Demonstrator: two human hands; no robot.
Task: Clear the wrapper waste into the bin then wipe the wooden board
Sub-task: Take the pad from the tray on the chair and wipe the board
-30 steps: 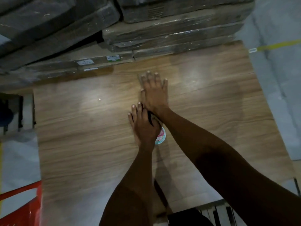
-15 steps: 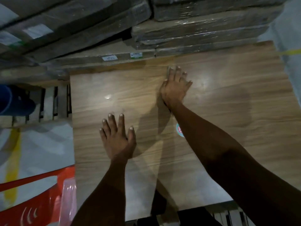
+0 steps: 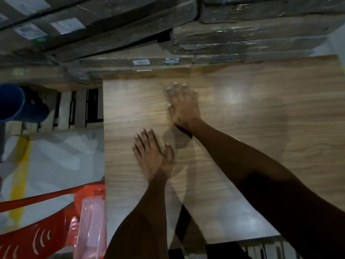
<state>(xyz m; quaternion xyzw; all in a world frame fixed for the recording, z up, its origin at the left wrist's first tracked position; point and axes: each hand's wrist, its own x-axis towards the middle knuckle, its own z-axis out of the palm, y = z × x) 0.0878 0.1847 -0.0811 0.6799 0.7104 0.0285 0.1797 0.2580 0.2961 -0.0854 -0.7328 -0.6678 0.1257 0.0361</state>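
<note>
A large light-brown wooden board (image 3: 252, 128) lies flat in front of me. My left hand (image 3: 153, 156) rests palm down near the board's left edge, fingers slightly spread, holding nothing. My right hand (image 3: 183, 105) lies flat on the board farther away, motion-blurred, with nothing visible under it. A blue bin (image 3: 16, 103) stands off the board to the far left. A clear pinkish wrapper (image 3: 93, 227) lies on a red plastic chair (image 3: 37, 230) against the board's lower left edge.
Stacks of plastic-wrapped flat packages (image 3: 242, 38) with white labels rise right behind the board's far edge. A slatted wooden pallet (image 3: 78, 109) lies between the bin and the board. Grey floor with a yellow line (image 3: 18, 180) shows at left.
My left hand left my right wrist and moved toward the board's left edge. My right hand slid left across the board. The view turned left, showing the bin and chair; the round sticker is now hidden.
</note>
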